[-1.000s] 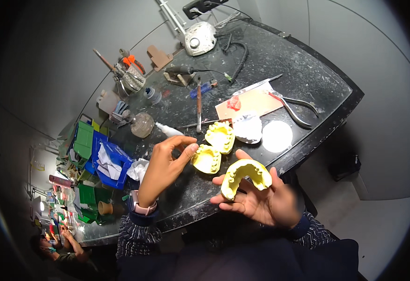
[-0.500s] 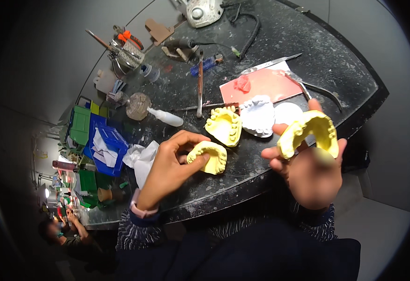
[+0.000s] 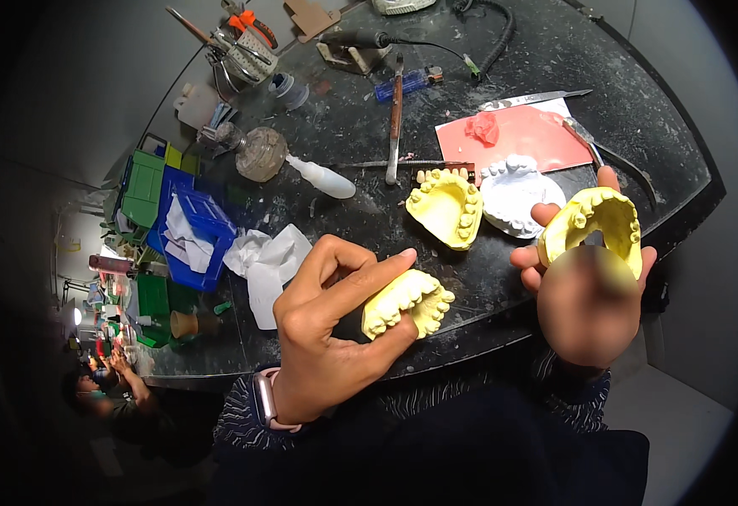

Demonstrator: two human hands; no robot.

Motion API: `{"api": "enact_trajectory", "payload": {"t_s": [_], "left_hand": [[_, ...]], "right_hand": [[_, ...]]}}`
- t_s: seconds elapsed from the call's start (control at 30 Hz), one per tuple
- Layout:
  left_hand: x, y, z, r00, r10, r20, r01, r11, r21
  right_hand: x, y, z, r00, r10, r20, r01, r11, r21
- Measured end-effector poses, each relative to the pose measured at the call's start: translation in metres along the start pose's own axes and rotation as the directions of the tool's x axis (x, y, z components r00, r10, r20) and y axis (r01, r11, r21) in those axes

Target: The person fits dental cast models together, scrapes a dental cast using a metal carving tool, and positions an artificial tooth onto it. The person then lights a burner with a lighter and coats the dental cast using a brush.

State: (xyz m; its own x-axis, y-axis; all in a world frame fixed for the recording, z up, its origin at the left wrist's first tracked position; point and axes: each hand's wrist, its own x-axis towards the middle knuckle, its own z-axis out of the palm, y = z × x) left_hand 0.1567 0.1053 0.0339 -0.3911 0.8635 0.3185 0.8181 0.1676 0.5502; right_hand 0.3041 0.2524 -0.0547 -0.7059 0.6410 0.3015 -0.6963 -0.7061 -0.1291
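My left hand (image 3: 331, 325) grips a yellow plaster tooth cast (image 3: 411, 301) at the near edge of the dark round workbench (image 3: 647, 126). My right hand (image 3: 584, 291) holds a second yellow, arch-shaped tooth cast (image 3: 596, 223) raised above the bench's right side, teeth facing up. Two more casts lie on the bench between the hands and the far side: a yellow one (image 3: 446, 207) and a white one (image 3: 516, 194), touching each other.
A red sheet (image 3: 529, 135) with a knife lies behind the casts. A long hand tool (image 3: 395, 118), a white squeeze bottle (image 3: 322, 179), crumpled paper (image 3: 263, 261), blue and green bins (image 3: 175, 219) and a tool holder (image 3: 246, 55) crowd the left and back. Another person sits lower left.
My right hand has carried its arch-shaped cast up and to the right, away from the bench's edge. My left hand has closed on the small yellow cast and drawn it nearer.
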Motion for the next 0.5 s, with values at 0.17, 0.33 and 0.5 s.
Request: {"api": "enact_trajectory", "payload": {"t_s": [0.17,0.33,0.5], "left_hand": [[0.001,-0.005,0.007,1.000,-0.025,-0.008,0.025,0.997,-0.072],[0.002,-0.006,0.000,0.988,-0.141,0.056,0.148,0.976,-0.162],[0.000,-0.015,0.002,0.966,-0.222,0.136,0.258,0.889,-0.377]], "right_hand": [[-0.001,0.000,-0.005,1.000,-0.006,-0.014,0.005,1.000,-0.025],[0.000,0.000,-0.004,1.000,0.000,0.009,0.000,1.000,-0.010],[0.000,0.000,-0.001,1.000,0.015,-0.022,-0.016,1.000,-0.003]]}}
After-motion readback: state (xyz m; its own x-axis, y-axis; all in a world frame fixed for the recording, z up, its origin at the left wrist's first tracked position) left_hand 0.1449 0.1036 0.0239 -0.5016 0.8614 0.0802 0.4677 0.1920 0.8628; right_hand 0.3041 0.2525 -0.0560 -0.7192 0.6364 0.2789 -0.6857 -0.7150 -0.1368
